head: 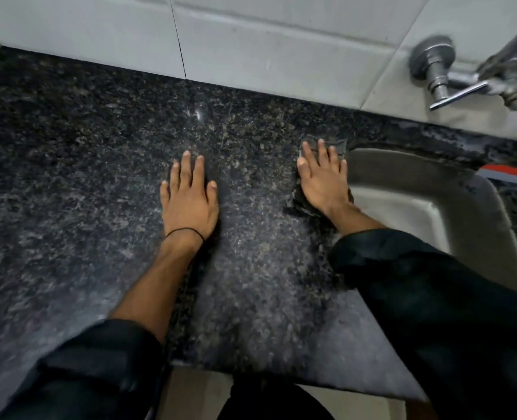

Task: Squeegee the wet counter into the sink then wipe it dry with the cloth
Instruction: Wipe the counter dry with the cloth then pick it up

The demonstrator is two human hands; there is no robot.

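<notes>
My right hand (pixel 322 180) presses flat, fingers spread, on a dark crumpled cloth (pixel 296 204) that lies on the speckled black granite counter (pixel 99 165), right at the left edge of the steel sink (pixel 408 162). The cloth shows past my fingertips and beside my wrist; most of it is hidden under the palm. My left hand (pixel 189 201) rests flat on the bare counter to the left of the cloth, fingers apart, holding nothing. A thin black band circles its wrist. No squeegee is in view.
A metal wall tap (pixel 451 83) juts from the white tiled wall (pixel 251 40) above the sink's far side. Something orange (pixel 508 171) shows beyond the sink at the right edge. The counter's front edge (pixel 281 374) runs just below my forearms.
</notes>
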